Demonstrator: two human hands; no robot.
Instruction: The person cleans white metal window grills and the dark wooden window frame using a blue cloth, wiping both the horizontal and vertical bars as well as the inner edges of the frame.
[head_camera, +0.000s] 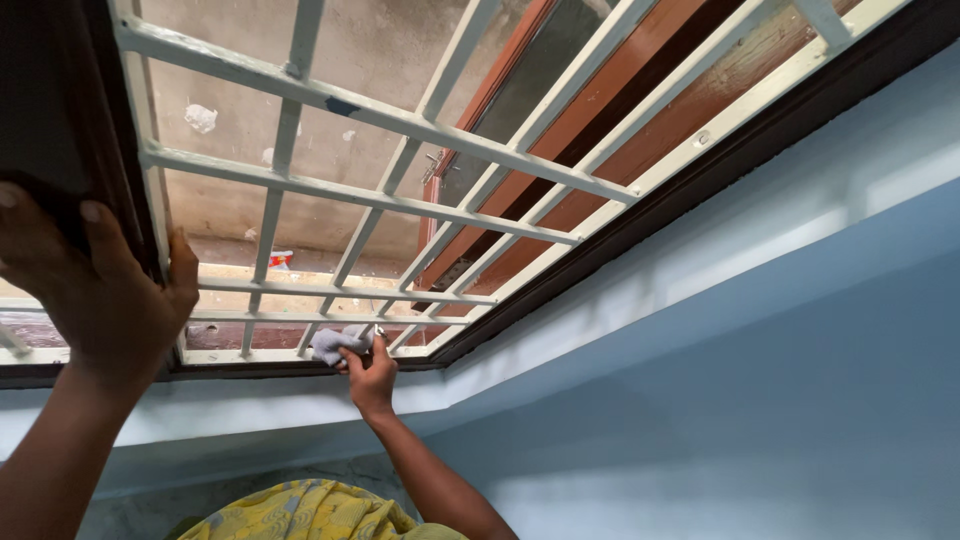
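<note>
My left hand (95, 280) grips the dark brown window frame (60, 120) at the left side, fingers wrapped over its edge. Farther away, my right hand (370, 375) presses a small grey cloth (338, 342) against the lower rail of the white metal window grille (400, 205). The cloth is bunched under my fingers at the grille's bottom edge. The grille's pale bars cross the whole opening, seen at a tilt.
A light blue wall (720, 380) runs below and to the right of the window. Beyond the grille an open brown shutter (620, 130) swings outward over a concrete surface (220, 90) with bits of litter. Yellow patterned fabric (300, 512) shows at the bottom.
</note>
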